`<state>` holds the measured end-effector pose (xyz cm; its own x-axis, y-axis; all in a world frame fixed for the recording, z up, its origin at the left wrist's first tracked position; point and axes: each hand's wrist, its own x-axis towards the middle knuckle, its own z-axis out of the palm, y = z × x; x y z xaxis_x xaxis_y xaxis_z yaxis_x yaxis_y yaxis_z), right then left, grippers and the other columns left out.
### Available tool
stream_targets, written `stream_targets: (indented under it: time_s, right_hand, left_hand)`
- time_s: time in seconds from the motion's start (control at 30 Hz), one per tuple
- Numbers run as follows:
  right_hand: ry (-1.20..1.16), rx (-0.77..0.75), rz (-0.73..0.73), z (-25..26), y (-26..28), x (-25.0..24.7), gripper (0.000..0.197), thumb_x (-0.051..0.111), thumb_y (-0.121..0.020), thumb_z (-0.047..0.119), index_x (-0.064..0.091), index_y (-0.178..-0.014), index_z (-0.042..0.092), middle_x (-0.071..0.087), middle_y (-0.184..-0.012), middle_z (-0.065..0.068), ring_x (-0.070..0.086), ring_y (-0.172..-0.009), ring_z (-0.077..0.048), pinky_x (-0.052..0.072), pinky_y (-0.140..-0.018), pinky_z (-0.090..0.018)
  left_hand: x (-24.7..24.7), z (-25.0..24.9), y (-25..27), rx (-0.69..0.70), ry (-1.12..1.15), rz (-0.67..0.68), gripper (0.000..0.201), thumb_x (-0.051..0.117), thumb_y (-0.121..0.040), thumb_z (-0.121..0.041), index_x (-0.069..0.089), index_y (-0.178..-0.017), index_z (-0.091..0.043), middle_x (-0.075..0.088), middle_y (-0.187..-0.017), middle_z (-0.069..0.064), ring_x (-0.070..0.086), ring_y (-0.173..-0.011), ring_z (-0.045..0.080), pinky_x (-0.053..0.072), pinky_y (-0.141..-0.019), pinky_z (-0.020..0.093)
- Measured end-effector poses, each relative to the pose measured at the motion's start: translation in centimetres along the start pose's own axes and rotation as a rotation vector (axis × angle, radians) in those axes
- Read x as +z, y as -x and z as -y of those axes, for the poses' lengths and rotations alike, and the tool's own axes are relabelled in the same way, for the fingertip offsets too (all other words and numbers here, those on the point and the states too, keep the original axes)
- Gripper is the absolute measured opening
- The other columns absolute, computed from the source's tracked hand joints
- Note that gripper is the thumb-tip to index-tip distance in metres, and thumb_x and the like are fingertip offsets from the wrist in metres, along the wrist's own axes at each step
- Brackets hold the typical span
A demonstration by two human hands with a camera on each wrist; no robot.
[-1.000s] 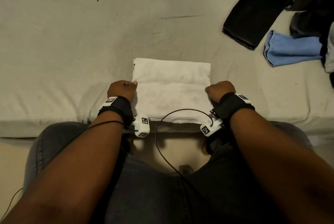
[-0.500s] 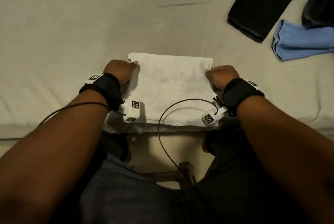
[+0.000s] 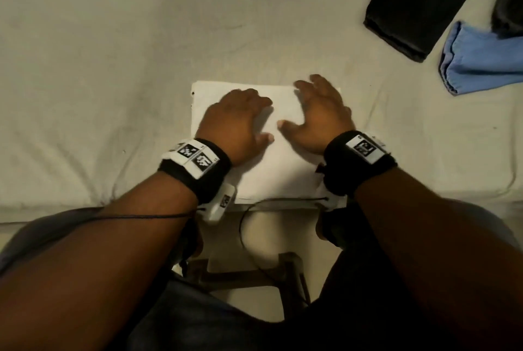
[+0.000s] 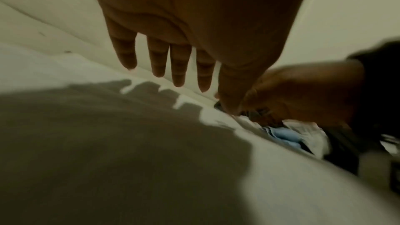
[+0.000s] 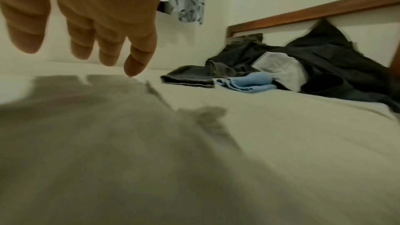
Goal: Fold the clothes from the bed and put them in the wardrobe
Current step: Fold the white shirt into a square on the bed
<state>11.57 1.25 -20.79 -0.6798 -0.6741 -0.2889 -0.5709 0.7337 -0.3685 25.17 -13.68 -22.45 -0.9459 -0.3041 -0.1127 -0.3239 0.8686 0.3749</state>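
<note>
A folded white garment [image 3: 285,172] lies as a neat rectangle on the bed's near edge. My left hand [image 3: 240,121] lies over its left half, fingers straight and together. My right hand [image 3: 319,112] is spread over its right half, thumb pointing left. In the left wrist view my left hand [image 4: 173,67] has straight fingers just above the white cloth [image 4: 108,160]. In the right wrist view my right hand [image 5: 86,44] hovers with relaxed fingers over the cloth [image 5: 86,143]. Neither hand holds anything.
The beige bed sheet [image 3: 113,67] stretches left and ahead. At the far right lie a dark garment [image 3: 418,11] and a light blue garment [image 3: 481,61], part of a pile [image 5: 314,67] near the wooden headboard [image 5: 303,11]. A stool frame [image 3: 254,277] stands between my knees.
Both hands let go of the white garment's side edges and moved inward onto its top, fingers now straight. The last fold is down and the garment lies flat.
</note>
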Motion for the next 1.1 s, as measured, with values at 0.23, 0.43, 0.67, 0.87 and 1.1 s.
stream_targets:
  time_s: [0.23, 0.43, 0.67, 0.87, 1.1]
  right_hand:
    - [0.099, -0.031, 0.278, -1.0, -0.7, 3.8, 0.108, 0.053, -0.074, 0.086, -0.011, -0.154, 0.051, -0.021, -0.166, 0.014, -0.022, -0.153, -0.017, -0.007, -0.118, -0.064]
    - [0.057, 0.103, 0.307, -2.6, -1.0, 2.7, 0.136, 0.053, -0.054, 0.1, -0.019, -0.154, 0.044, -0.03, -0.163, 0.014, -0.028, -0.151, -0.017, -0.008, -0.117, -0.068]
    - [0.181, -0.009, 0.21, -0.7, 2.6, 0.5, 0.141, 0.055, -0.052, 0.099, -0.023, -0.154, 0.041, -0.029, -0.165, 0.007, -0.028, -0.151, -0.028, 0.001, -0.117, -0.067]
    - [0.3, -0.198, 0.189, 1.4, 9.3, 7.3, 0.126, 0.067, -0.073, 0.068, -0.015, -0.159, 0.027, -0.022, -0.167, 0.001, -0.017, -0.155, -0.025, 0.007, -0.122, -0.059]
    - [0.237, 0.072, 0.238, -3.0, 11.2, 4.8, 0.155, 0.087, -0.053, 0.068, -0.031, -0.151, 0.04, -0.026, -0.166, 0.004, -0.014, -0.155, -0.032, 0.014, -0.123, -0.057]
  left_hand:
    - [2.2, 2.6, 0.2, -0.201, -0.067, 0.228, 0.136, 0.05, -0.047, -0.104, -0.003, -0.157, -0.046, -0.019, -0.168, 0.001, -0.017, -0.154, 0.034, -0.005, -0.123, 0.057]
    - [1.6, 3.7, 0.5, -0.37, -0.012, 0.213, 0.148, 0.047, -0.039, -0.108, -0.014, -0.156, -0.043, -0.026, -0.166, -0.006, -0.023, -0.154, 0.023, -0.005, -0.121, 0.064]
    - [1.0, 0.6, 4.2, -0.291, -0.186, 0.135, 0.117, 0.042, -0.074, -0.091, -0.015, -0.158, -0.033, -0.021, -0.168, 0.006, -0.017, -0.153, 0.039, 0.005, -0.119, 0.065]
    - [4.9, -2.4, 10.3, -0.041, -0.183, 0.203, 0.093, 0.049, -0.094, -0.058, -0.006, -0.161, -0.028, -0.011, -0.17, 0.001, -0.007, -0.156, 0.031, 0.005, -0.124, 0.055]
    - [1.5, 1.8, 14.2, -0.636, 0.022, 0.311, 0.126, 0.077, -0.07, -0.061, -0.017, -0.154, -0.048, -0.025, -0.166, -0.002, -0.02, -0.152, 0.039, 0.005, -0.119, 0.065]
